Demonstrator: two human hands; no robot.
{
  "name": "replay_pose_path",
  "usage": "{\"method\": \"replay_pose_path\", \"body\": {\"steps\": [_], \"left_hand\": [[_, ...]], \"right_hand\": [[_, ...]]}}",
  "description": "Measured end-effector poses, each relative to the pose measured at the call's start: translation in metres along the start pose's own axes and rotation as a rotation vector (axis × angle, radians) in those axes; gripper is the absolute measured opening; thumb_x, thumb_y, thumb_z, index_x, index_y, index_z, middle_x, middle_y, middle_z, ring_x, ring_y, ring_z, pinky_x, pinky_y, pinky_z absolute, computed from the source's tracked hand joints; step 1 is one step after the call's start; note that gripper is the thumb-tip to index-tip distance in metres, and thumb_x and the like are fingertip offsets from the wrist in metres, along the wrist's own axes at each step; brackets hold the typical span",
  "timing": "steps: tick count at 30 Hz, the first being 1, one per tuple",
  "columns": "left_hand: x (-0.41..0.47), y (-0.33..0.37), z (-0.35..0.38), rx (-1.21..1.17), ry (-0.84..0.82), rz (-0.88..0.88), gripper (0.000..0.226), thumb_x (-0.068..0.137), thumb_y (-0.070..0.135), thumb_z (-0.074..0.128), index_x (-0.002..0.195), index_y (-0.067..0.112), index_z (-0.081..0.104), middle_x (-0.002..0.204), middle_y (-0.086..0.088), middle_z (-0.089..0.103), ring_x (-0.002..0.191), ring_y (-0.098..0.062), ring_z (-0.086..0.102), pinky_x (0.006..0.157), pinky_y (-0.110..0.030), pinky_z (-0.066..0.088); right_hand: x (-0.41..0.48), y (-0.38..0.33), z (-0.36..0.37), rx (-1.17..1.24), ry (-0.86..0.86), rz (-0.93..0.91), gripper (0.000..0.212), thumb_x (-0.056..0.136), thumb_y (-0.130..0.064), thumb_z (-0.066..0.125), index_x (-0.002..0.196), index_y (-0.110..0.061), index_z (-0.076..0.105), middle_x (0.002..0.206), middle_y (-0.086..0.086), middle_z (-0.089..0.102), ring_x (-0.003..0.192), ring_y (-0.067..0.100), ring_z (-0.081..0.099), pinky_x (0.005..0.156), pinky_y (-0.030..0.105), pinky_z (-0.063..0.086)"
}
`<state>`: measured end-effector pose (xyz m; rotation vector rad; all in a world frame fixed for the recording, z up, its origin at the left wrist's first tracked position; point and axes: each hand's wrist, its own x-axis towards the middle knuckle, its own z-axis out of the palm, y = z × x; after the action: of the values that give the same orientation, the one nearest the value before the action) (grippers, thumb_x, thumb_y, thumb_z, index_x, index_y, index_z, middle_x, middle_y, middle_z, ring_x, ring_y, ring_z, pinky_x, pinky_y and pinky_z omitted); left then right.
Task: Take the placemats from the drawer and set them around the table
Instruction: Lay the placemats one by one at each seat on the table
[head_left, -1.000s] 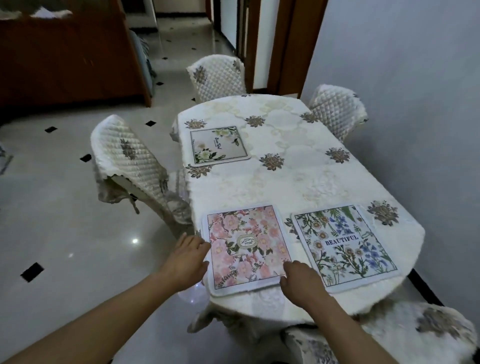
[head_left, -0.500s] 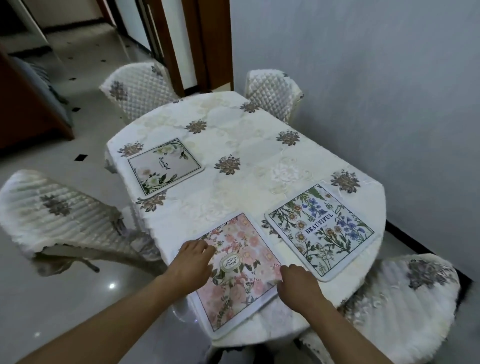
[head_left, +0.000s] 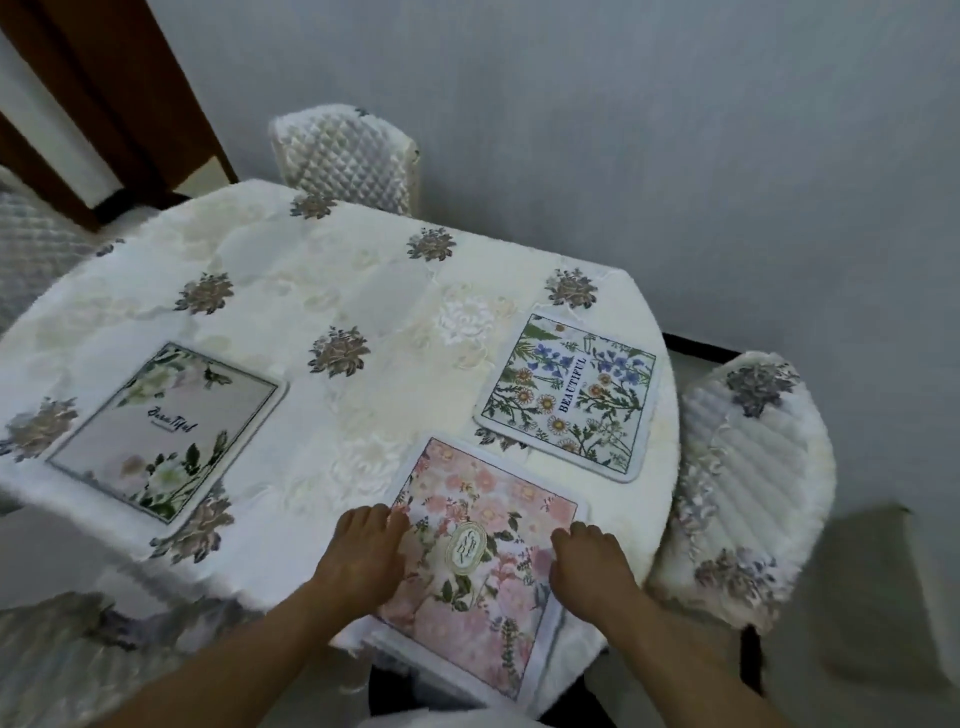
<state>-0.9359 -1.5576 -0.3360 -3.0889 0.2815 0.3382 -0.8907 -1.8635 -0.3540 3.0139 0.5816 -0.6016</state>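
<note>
A pink floral placemat (head_left: 498, 499) lies at the near edge of the table (head_left: 322, 280), its near corner hanging past the rim. My left hand (head_left: 363, 556) presses on its left edge and my right hand (head_left: 587, 561) on its right edge, fingers curled down on the mat. A blue-and-green placemat reading BEAUTIFUL (head_left: 569, 397) lies flat just beyond, at the table's right end. A pale placemat with white flowers (head_left: 166, 431) lies flat on the left side.
Quilted chairs stand around the table: one at the back (head_left: 345, 156), one at the right (head_left: 748, 488), one at the near left (head_left: 52, 654). A grey wall (head_left: 675, 130) runs close behind. A brown door frame (head_left: 104, 104) is at the far left.
My view has swung right around the table's end. The pink placemat has slid under both hands toward the table's edge and now overhangs it. The other two mats have stayed put.
</note>
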Motion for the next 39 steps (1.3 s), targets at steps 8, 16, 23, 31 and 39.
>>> {"method": "replay_pose_path", "body": {"steps": [8, 16, 23, 31, 39], "left_hand": [[0.021, -0.026, 0.019, -0.063, -0.178, 0.082, 0.045, 0.089, 0.029, 0.044, 0.131, 0.013, 0.046, 0.123, -0.011, 0.058, 0.108, -0.031, 0.054, 0.094, -0.04, 0.041], [0.03, -0.026, 0.022, -0.427, -0.244, -0.287, 0.053, 0.082, 0.029, 0.06, 0.126, 0.005, 0.041, 0.119, -0.021, 0.052, 0.108, -0.039, 0.05, 0.087, -0.046, 0.048], [0.026, -0.032, 0.02, -0.433, -0.194, -0.231, 0.047, 0.084, 0.025, 0.062, 0.119, 0.001, 0.045, 0.111, -0.021, 0.054, 0.1, -0.038, 0.054, 0.081, -0.043, 0.046], [0.029, -0.048, 0.013, -0.692, -0.147, -0.255, 0.015, 0.094, 0.017, 0.054, 0.09, 0.002, 0.054, 0.088, -0.015, 0.063, 0.081, -0.03, 0.061, 0.062, -0.033, 0.041], [0.025, -0.08, -0.024, -0.746, -0.012, -0.204, 0.018, 0.093, 0.028, 0.056, 0.082, 0.014, 0.054, 0.074, 0.001, 0.059, 0.066, -0.009, 0.053, 0.052, -0.025, 0.033]], "right_hand": [[-0.038, -0.053, 0.036, 0.156, -0.044, 0.337, 0.027, 0.09, -0.026, 0.043, 0.114, -0.016, 0.053, 0.111, 0.01, 0.059, 0.1, 0.029, 0.055, 0.082, 0.036, 0.04], [-0.047, -0.085, 0.045, 0.517, 0.067, 0.69, 0.029, 0.087, -0.029, 0.053, 0.106, -0.011, 0.042, 0.097, 0.01, 0.061, 0.088, 0.03, 0.061, 0.068, 0.035, 0.047], [-0.046, -0.093, 0.042, 0.61, 0.145, 0.826, 0.025, 0.089, -0.024, 0.056, 0.104, -0.006, 0.046, 0.099, 0.015, 0.063, 0.09, 0.034, 0.063, 0.068, 0.036, 0.049], [-0.053, -0.091, 0.028, 0.661, 0.203, 0.838, 0.02, 0.098, -0.025, 0.047, 0.088, -0.008, 0.045, 0.092, 0.02, 0.066, 0.089, 0.038, 0.064, 0.063, 0.034, 0.038], [-0.061, -0.103, -0.008, 0.725, 0.365, 0.765, 0.024, 0.097, -0.026, 0.047, 0.078, -0.012, 0.043, 0.069, 0.006, 0.052, 0.071, 0.032, 0.059, 0.06, 0.035, 0.041]]}}
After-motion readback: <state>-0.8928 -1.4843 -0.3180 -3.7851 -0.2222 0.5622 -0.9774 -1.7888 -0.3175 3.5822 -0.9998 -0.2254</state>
